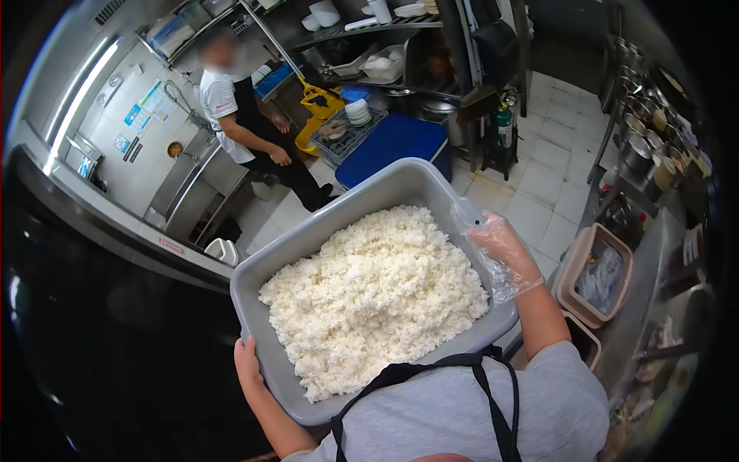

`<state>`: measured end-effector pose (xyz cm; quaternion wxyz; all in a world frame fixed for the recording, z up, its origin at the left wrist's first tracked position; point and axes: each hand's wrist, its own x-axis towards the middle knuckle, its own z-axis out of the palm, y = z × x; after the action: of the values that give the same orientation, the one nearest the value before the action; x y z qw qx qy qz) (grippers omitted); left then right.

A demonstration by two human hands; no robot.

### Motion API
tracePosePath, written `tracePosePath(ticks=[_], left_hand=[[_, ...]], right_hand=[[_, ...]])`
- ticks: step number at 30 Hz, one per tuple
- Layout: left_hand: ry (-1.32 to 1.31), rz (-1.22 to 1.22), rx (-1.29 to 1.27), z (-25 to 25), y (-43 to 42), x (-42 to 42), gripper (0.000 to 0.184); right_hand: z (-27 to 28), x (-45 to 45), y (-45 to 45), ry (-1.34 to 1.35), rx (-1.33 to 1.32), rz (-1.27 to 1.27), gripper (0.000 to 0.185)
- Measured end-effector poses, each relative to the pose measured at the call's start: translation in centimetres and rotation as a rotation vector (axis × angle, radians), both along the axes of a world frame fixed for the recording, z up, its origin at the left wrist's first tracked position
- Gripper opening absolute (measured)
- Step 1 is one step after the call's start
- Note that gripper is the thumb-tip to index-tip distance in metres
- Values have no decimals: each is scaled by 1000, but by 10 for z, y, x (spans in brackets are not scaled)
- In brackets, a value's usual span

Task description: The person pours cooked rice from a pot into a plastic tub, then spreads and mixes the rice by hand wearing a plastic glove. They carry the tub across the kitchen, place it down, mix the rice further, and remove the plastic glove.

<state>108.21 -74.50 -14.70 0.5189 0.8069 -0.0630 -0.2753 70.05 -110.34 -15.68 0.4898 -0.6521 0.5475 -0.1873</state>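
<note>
A large grey plastic tub (248, 286) is held up against the front of my body, tilted in view. Cooked white rice (377, 300) lies heaped inside it. My left hand (246, 360), bare, grips the tub's rim at the lower left, its fingers partly hidden by the wall. On the opposite side my right hand (500, 242), in a clear plastic glove, is closed around the rim; the glove hangs loose at the wrist.
A co-worker (239, 115) in a dark apron stands near the steel sink (208, 177). Beyond the tub are a blue-lidded box (396, 146), a grey rack with dishes (350, 135) and a yellow mop bucket (315, 108). At right stand a lined bin (596, 277) and pot-laden shelves (639, 146).
</note>
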Motion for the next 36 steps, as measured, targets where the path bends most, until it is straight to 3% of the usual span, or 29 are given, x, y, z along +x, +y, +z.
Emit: tracePosePath(ticks=[4, 7, 13, 19, 22, 25, 28, 32, 34, 36], left_hand=[[19, -43, -34, -14, -2, 14, 24], [17, -60, -30, -17, 4, 18, 23], [-1, -50, 1, -18, 8, 21, 19], [135, -41, -46, -22, -7, 39, 20], [99, -52, -14, -21, -5, 40, 22], [71, -57, 47, -7, -8, 39, 25], [32, -138, 80, -13, -7, 40, 28], [-176, -222, 95, -39, 14, 47, 37], [-221, -211, 225, -26, 17, 40, 42], [-219, -192, 243, -45, 11, 51, 43]], right_hand=[[7, 0, 13, -118, 30, -34, 29], [26, -2, 26, -57, -96, 22, 26], [28, 4, 37, -175, 57, -71, 25], [19, 2, 41, -253, 120, -127, 34], [8, 6, 28, -150, 52, -223, 35], [-23, -1, -1, -102, 116, -67, 35], [-15, -7, 17, -306, 139, -109, 30], [-18, -13, 42, -189, 173, -183, 31], [-22, -12, 54, -72, 127, -172, 32], [-21, -21, 74, -30, 97, -159, 35]])
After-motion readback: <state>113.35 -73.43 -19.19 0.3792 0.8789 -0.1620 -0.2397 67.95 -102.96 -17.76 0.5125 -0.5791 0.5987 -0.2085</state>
